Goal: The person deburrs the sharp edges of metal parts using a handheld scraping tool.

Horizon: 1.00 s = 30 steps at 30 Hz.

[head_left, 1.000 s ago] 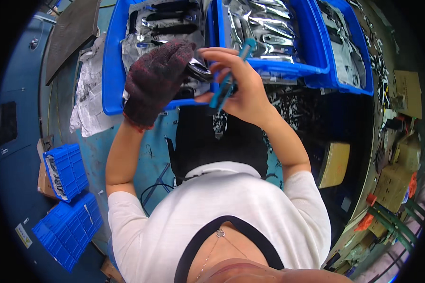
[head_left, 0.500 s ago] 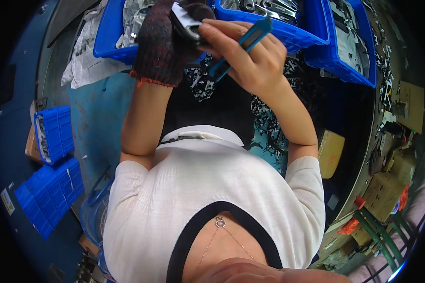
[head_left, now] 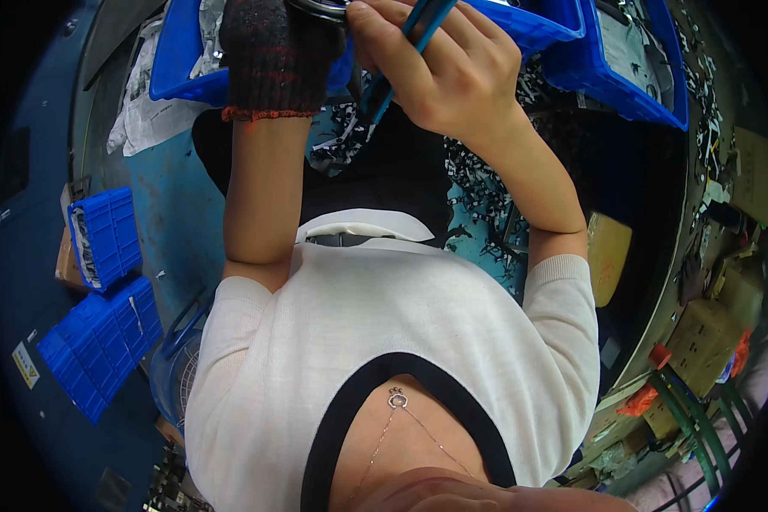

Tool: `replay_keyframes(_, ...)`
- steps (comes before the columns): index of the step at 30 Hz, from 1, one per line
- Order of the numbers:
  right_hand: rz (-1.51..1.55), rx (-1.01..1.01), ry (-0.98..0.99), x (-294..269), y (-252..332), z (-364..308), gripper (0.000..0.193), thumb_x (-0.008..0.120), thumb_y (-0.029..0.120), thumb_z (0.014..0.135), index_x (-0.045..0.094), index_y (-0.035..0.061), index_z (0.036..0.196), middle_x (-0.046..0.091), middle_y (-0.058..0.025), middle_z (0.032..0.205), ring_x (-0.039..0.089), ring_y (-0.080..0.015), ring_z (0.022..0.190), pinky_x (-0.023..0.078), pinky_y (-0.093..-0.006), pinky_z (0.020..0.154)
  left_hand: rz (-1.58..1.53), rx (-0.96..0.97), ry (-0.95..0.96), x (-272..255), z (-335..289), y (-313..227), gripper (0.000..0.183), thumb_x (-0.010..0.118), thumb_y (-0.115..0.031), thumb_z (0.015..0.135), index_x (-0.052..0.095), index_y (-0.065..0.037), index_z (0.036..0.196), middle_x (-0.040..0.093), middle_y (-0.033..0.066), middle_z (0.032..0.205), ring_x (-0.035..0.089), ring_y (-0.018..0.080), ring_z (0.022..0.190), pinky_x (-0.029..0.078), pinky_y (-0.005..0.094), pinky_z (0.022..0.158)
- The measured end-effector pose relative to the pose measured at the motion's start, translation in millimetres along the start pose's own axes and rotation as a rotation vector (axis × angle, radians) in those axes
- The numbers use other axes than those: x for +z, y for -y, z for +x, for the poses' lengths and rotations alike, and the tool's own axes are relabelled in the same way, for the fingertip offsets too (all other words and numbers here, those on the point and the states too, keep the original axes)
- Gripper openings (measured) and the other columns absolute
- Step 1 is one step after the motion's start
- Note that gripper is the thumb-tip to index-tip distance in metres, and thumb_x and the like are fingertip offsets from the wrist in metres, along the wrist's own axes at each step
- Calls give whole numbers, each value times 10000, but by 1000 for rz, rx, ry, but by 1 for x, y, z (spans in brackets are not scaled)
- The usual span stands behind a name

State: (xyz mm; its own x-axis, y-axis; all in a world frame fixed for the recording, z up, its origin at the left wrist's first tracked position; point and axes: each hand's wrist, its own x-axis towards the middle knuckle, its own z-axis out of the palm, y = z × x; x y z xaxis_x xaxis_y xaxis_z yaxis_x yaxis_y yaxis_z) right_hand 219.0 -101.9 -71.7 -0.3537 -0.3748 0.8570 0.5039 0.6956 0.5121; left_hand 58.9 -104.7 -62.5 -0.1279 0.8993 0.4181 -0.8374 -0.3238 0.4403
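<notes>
My left hand wears a dark knitted glove with a red cuff and is raised to the top edge of the view. It holds a small shiny metal part, mostly cut off by the frame. My bare right hand is closed around a blue-handled tool, its tip pointing down between the two hands. Both hands are close together, above the front rim of a blue bin.
A second blue bin and a third one hold bagged metal parts. Small dark metal pieces litter the teal bench. Blue crates sit on the floor at left, cardboard boxes at right.
Both hands have risen toward the top of the view and come closer to the camera. The metal part is now almost out of frame.
</notes>
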Motion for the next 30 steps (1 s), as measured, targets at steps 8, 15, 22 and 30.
replay_keyframes(8, 223, 238, 303, 0, 39, 33, 187, 705, 55, 766, 668, 46, 949, 678, -70, 837, 657, -172, 654, 522, -305, 569, 548, -16, 65, -22, -36, -29, 285, 452, -210, 1047, 577, 10, 1179, 652, 93, 958, 651, 180, 823, 538, 302, 778)
replay_keyframes(15, 830, 1305, 136, 84, 36, 50, 97, 597, 133, 979, 646, 71, 1035, 737, -73, 886, 641, -150, 544, 525, -323, 515, 339, -305, 236, -87, -38, -78, 340, 485, -281, 1038, 545, -38, 1268, 659, 99, 1096, 657, 171, 976, 534, 319, 852)
replay_keyframes(22, 508, 1054, -880, 43, -58, 23, 201, 528, 108, 934, 637, -61, 941, 718, -192, 946, 717, -288, 800, 599, -368, 799, 625, -803, 285, -147, -34, -150, 739, 447, -644, 969, 555, 5, 1304, 700, 60, 887, 608, 79, 644, 498, 219, 593)
replay_keyframes(30, 347, 1566, 585, 85, 24, -4, 419, 591, 377, 981, 644, 50, 1237, 712, -132, 1087, 675, -143, 772, 533, -255, 650, 398, -584, -178, -157, 8, -149, 438, 506, -310, 1039, 486, -77, 1410, 548, 3, 882, 557, 108, 708, 503, 259, 658)
